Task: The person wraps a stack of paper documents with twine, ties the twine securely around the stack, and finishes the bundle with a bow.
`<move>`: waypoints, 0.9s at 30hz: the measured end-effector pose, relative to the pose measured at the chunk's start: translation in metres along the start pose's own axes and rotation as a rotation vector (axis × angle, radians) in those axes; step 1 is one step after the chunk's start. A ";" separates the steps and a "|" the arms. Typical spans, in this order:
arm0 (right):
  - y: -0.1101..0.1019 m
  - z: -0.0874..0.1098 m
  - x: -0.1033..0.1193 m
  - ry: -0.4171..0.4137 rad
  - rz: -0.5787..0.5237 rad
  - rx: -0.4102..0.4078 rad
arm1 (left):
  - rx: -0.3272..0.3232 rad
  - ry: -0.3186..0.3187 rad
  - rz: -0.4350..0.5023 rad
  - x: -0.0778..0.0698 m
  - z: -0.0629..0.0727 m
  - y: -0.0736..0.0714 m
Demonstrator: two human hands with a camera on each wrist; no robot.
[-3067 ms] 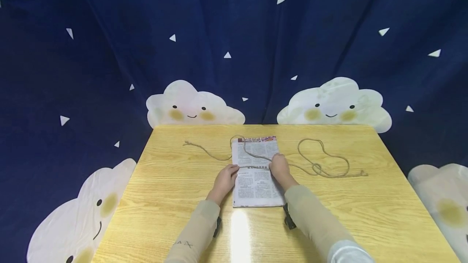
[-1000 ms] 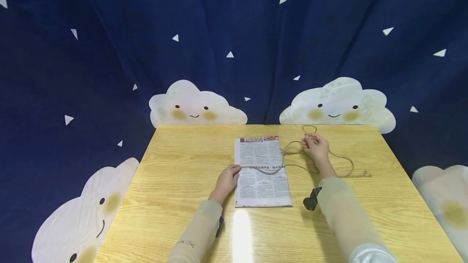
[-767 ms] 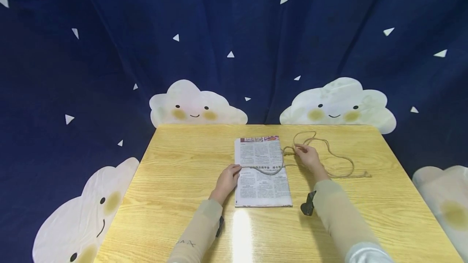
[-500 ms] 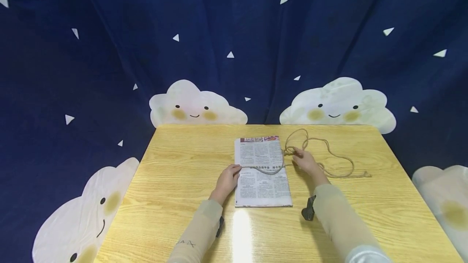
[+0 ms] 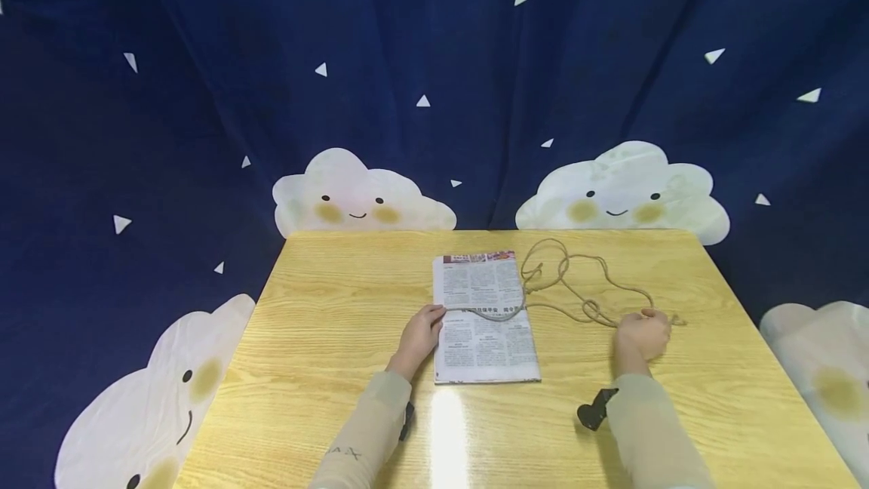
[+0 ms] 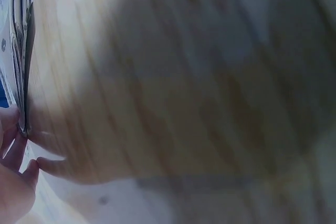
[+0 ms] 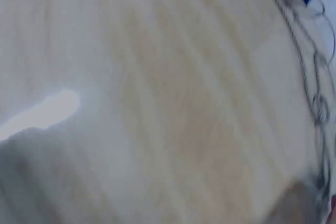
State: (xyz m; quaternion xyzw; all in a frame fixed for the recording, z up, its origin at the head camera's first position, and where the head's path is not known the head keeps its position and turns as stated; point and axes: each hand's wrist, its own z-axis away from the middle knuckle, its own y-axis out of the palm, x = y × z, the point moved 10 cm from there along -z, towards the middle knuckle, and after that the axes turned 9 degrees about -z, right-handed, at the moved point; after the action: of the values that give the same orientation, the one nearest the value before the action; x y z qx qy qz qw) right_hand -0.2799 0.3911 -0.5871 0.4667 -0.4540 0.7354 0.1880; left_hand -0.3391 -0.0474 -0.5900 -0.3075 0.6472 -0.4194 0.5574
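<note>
A folded newspaper (image 5: 485,353) lies on the wooden table, with a thin brown rope (image 5: 495,318) running across its middle and a second strand coming out from its right edge. My left hand (image 5: 419,334) holds the rope at the newspaper's left edge; in the left wrist view its fingers (image 6: 16,148) are right at the layered paper edge. Far to the right, my right hand (image 5: 641,334) grips the other strand near its knotted end (image 5: 677,320). In the right wrist view this hand is mostly out of frame, and the rope (image 7: 299,45) stretches away from it.
Loose loops of rope (image 5: 566,266) spread over the table (image 5: 326,338) between the newspaper and my right hand, one with a loose overhand crossing (image 5: 591,310). Behind the table's back edge hangs a dark blue curtain (image 5: 380,36) with cloud prints. Black wrist cameras (image 5: 597,408) sit on the sleeves.
My right hand has let go of the rope end beside the newspaper, moved right and toward me, and taken the other strand near its end. My left hand stays in place.
</note>
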 end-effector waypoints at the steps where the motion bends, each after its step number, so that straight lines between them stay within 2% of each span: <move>1: -0.004 -0.002 -0.007 0.025 0.035 0.006 | -0.002 0.000 -0.001 0.000 0.000 0.000; 5: -0.013 -0.006 -0.023 0.062 0.061 0.079 | -0.003 0.001 0.002 0.000 0.000 0.000; 8: -0.014 -0.006 -0.024 0.054 0.076 0.176 | -0.002 0.000 0.007 0.000 0.000 0.000; 11: -0.014 -0.006 -0.021 0.044 0.094 0.235 | -0.009 0.001 0.011 -0.001 0.001 -0.001; 14: -0.015 -0.008 -0.019 0.041 0.129 0.242 | -0.013 0.002 0.009 0.000 0.001 -0.001; 21: -0.009 -0.012 -0.016 0.051 0.346 0.269 | -0.014 0.004 0.012 -0.002 0.001 -0.002; 27: -0.010 -0.014 -0.020 0.099 0.315 0.255 | -0.010 0.000 0.016 -0.002 0.001 -0.001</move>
State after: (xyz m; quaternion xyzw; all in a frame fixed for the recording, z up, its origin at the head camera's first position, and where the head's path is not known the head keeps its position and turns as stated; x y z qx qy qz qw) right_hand -0.2703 0.4106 -0.6018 0.3731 -0.4148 0.8292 0.0324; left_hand -0.3379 -0.0465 -0.5880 -0.3051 0.6517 -0.4118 0.5591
